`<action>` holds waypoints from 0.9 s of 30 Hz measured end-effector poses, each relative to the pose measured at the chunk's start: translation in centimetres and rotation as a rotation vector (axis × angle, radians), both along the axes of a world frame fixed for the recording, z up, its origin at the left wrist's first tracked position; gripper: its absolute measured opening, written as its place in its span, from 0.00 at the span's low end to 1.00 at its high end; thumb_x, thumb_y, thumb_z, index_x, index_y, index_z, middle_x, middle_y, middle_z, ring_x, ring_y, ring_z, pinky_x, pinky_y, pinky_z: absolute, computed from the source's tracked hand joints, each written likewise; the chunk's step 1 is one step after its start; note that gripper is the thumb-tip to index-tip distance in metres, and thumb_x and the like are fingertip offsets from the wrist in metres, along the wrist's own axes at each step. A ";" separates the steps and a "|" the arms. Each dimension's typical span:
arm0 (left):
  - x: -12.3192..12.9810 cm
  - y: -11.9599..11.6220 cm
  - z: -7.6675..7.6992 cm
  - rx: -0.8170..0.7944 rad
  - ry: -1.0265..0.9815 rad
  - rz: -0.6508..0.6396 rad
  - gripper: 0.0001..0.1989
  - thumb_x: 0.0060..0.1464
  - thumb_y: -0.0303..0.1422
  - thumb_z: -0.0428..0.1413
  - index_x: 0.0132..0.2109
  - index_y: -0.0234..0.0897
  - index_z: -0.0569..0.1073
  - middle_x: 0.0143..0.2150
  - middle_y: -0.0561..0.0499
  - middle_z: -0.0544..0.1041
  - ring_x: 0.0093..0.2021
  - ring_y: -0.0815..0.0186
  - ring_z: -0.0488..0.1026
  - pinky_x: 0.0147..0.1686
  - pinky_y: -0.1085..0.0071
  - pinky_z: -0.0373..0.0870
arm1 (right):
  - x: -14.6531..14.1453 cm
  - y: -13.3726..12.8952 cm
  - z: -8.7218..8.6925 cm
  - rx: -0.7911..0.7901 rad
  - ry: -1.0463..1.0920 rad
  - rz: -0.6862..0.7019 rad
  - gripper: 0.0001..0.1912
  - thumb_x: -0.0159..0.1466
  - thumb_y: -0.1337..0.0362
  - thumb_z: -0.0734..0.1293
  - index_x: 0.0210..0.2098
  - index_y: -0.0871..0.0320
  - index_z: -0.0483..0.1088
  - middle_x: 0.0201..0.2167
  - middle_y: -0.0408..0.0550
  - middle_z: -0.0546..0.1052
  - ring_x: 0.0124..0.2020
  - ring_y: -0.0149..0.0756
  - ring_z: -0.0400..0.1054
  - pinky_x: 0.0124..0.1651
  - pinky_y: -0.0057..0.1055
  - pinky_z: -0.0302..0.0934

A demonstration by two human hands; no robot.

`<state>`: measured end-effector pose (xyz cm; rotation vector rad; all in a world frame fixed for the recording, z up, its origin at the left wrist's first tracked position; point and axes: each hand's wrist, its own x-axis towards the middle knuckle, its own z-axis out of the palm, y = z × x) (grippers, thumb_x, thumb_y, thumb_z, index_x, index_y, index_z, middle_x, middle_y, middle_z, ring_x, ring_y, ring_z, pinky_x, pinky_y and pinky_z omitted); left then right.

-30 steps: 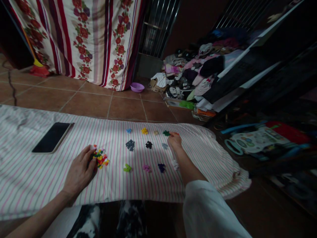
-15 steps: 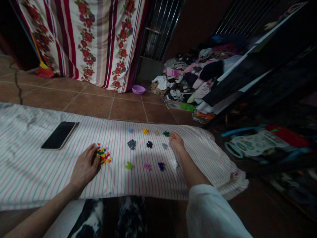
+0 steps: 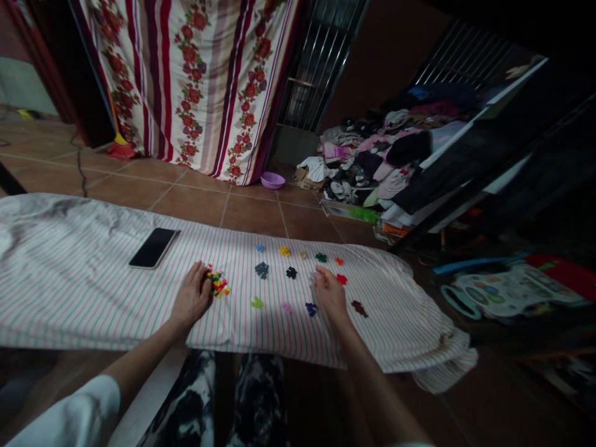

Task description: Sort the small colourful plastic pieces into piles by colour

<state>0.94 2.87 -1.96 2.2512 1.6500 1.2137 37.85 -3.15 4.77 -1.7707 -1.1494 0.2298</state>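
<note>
My left hand (image 3: pixel 192 294) rests on the striped cloth (image 3: pixel 153 310), fingers curled against the left edge of a mixed pile of small coloured pieces (image 3: pixel 220 284). Further right, my right hand (image 3: pixel 328 288) is over the cloth with its fingertips drawn together; whatever they hold, if anything, is too small to name. Small single-colour piles lie around it: dark green (image 3: pixel 321 257), orange (image 3: pixel 339 261), red (image 3: pixel 341 279), black (image 3: pixel 291 272), dark purple (image 3: pixel 311 308) and brown (image 3: pixel 359 308). Grey (image 3: pixel 261 270), yellow (image 3: pixel 285 250) and lime green (image 3: pixel 256 302) piles lie further left.
A phone (image 3: pixel 153 248) lies on the cloth left of my left hand. Beyond the cloth, a purple basin (image 3: pixel 272 180) stands on the tiled floor beside a hanging floral curtain (image 3: pixel 214 93). A heap of clothes (image 3: pixel 372 149) is at the back right.
My right hand has moved left and nearer to me, away from the dark green pile, and uncovers the orange and red piles. The view has shifted, with the phone and left hand appearing further right.
</note>
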 end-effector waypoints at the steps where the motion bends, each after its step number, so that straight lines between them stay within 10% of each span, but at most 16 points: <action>1: 0.0 0.1 -0.2 0.012 -0.004 0.000 0.20 0.61 0.39 0.43 0.53 0.34 0.68 0.61 0.37 0.67 0.65 0.53 0.61 0.61 0.50 0.64 | -2.1 -1.4 -0.2 0.000 0.059 0.053 0.22 0.60 0.56 0.60 0.48 0.61 0.74 0.40 0.56 0.80 0.36 0.39 0.75 0.45 0.40 0.70; 8: -2.2 2.0 -0.6 0.098 0.082 -0.086 0.16 0.62 0.33 0.40 0.49 0.35 0.69 0.54 0.38 0.73 0.64 0.52 0.62 0.60 0.45 0.64 | -14.1 -13.1 -4.0 0.024 0.212 0.252 0.20 0.62 0.49 0.61 0.42 0.55 0.76 0.46 0.55 0.78 0.43 0.43 0.75 0.40 0.37 0.74; 13: -4.5 -1.4 -0.7 0.149 0.142 -0.169 0.15 0.61 0.31 0.43 0.48 0.33 0.70 0.55 0.36 0.72 0.65 0.50 0.60 0.60 0.41 0.61 | -17.9 -19.9 -5.4 -0.123 0.365 0.220 0.23 0.61 0.45 0.61 0.40 0.55 0.77 0.42 0.54 0.80 0.39 0.43 0.76 0.35 0.33 0.73; 20: -5.7 -8.8 -2.1 0.181 0.354 -0.196 0.22 0.65 0.36 0.40 0.60 0.32 0.65 0.63 0.37 0.66 0.67 0.53 0.58 0.61 0.50 0.62 | -19.4 -23.1 -5.0 -0.225 0.476 0.097 0.26 0.52 0.42 0.65 0.34 0.56 0.78 0.33 0.54 0.81 0.34 0.45 0.77 0.34 0.34 0.72; 27: -6.1 -9.1 0.0 0.040 0.506 -0.232 0.24 0.64 0.40 0.42 0.59 0.30 0.68 0.62 0.36 0.68 0.65 0.52 0.61 0.61 0.53 0.60 | -20.4 -23.8 -4.6 -0.216 0.444 0.114 0.25 0.55 0.42 0.62 0.37 0.55 0.78 0.32 0.53 0.81 0.35 0.44 0.76 0.37 0.35 0.71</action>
